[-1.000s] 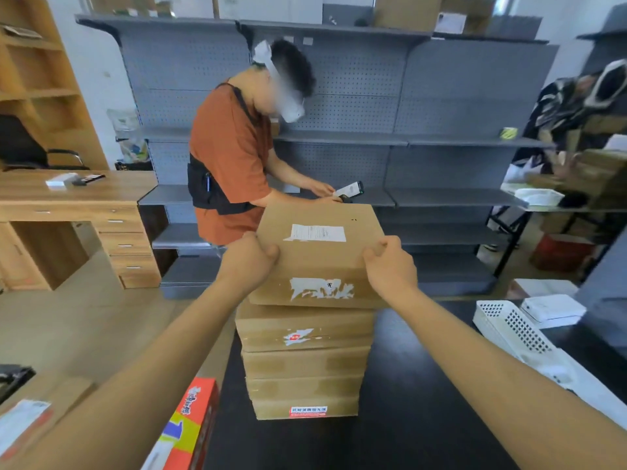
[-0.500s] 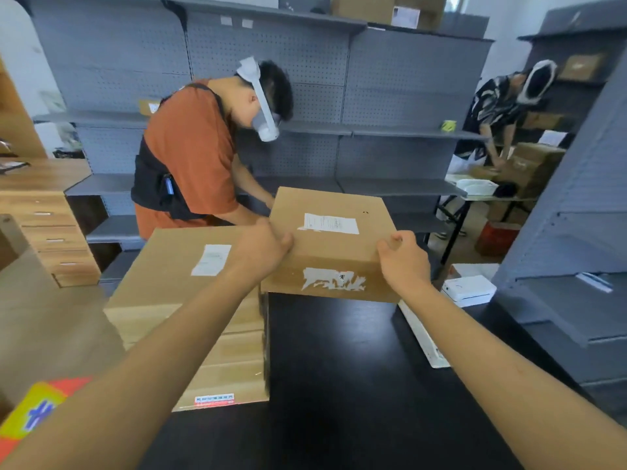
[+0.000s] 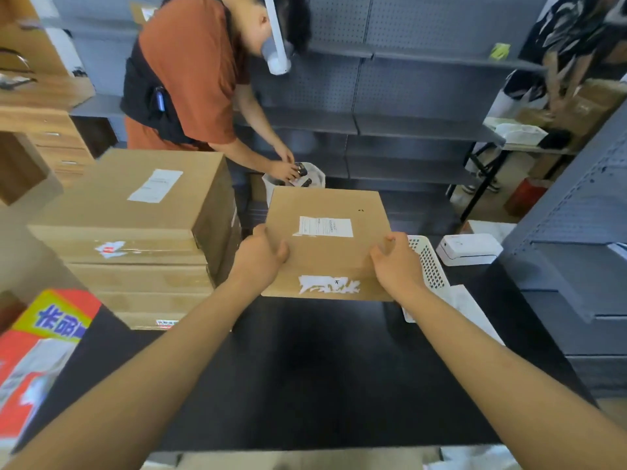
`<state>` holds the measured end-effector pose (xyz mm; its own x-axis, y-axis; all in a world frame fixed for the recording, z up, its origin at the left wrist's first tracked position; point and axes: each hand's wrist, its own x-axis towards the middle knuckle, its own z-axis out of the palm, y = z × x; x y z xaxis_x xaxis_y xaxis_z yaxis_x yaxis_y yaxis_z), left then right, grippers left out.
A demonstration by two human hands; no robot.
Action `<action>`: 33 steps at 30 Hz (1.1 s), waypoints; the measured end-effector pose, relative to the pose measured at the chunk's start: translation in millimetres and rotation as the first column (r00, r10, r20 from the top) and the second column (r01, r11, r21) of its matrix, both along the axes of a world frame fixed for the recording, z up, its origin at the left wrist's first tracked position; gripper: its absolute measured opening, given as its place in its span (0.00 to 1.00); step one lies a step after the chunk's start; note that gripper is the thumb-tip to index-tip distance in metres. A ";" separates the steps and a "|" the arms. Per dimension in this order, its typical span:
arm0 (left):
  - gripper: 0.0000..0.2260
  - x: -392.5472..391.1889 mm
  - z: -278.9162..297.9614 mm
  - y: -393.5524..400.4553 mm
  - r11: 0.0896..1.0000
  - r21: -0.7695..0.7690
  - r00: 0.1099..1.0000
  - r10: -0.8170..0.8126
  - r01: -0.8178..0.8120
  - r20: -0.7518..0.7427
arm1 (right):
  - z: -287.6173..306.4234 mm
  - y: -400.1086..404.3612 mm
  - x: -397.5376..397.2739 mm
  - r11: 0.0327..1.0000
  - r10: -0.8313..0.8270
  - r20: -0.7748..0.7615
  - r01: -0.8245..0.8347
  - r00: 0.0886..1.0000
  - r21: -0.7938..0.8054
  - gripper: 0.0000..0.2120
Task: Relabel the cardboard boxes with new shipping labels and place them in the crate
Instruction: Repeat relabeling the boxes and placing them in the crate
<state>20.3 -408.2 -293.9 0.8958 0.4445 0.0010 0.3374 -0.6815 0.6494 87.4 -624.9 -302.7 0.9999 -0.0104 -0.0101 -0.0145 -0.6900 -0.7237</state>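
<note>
The task looks barely begun: one cardboard box is held over the black tabletop, its old white label still on top, while the stack of boxes waits at left. Left hand and right hand each grip a near corner, the box between them; the white crate lies just right.
</note>
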 end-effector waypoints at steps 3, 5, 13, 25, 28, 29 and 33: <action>0.26 0.5 -35.1 1.5 0.999 -0.051 1.000 -0.001 -0.001 -0.030 | -33.3 2.5 4.3 1.000 0.016 -0.078 -0.018 0.997 -0.019 0.22; 0.26 3.1 -58.5 3.2 0.996 -0.086 0.999 -0.001 -0.003 -0.050 | -54.4 3.3 9.7 0.999 0.026 -0.110 -0.030 0.994 -0.033 0.23; 0.26 13.5 -140.4 -3.0 0.989 -0.148 0.995 0.011 -0.026 -0.096 | -141.1 -1.9 26.8 0.995 0.030 -0.247 -0.052 0.969 -0.084 0.21; 0.27 -3.3 -203.4 -30.4 0.973 -0.212 0.975 0.048 -0.095 -0.218 | -189.8 -22.1 12.1 0.990 0.096 -0.371 -0.127 0.924 -0.058 0.23; 0.26 -5.2 -205.0 -30.9 0.970 -0.220 0.976 0.054 -0.102 -0.210 | -190.5 -26.6 10.2 0.981 0.113 -0.341 -0.158 0.933 -0.109 0.24; 0.27 -4.5 -205.0 -29.5 0.971 -0.216 0.976 0.058 -0.104 -0.211 | -190.4 -26.8 11.3 0.978 0.111 -0.328 -0.161 0.938 -0.129 0.24; 0.28 1.8 -203.6 -22.9 0.988 -0.118 0.968 0.067 -0.098 -0.244 | -187.8 -21.9 17.8 0.955 0.105 -0.256 -0.169 0.961 -0.245 0.21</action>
<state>22.1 -431.1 -497.5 0.8236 0.4990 -0.2696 0.5442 -0.5614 0.6234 105.1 -646.8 -490.5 0.9604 0.0919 -0.2631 -0.0557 -0.8617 -0.5043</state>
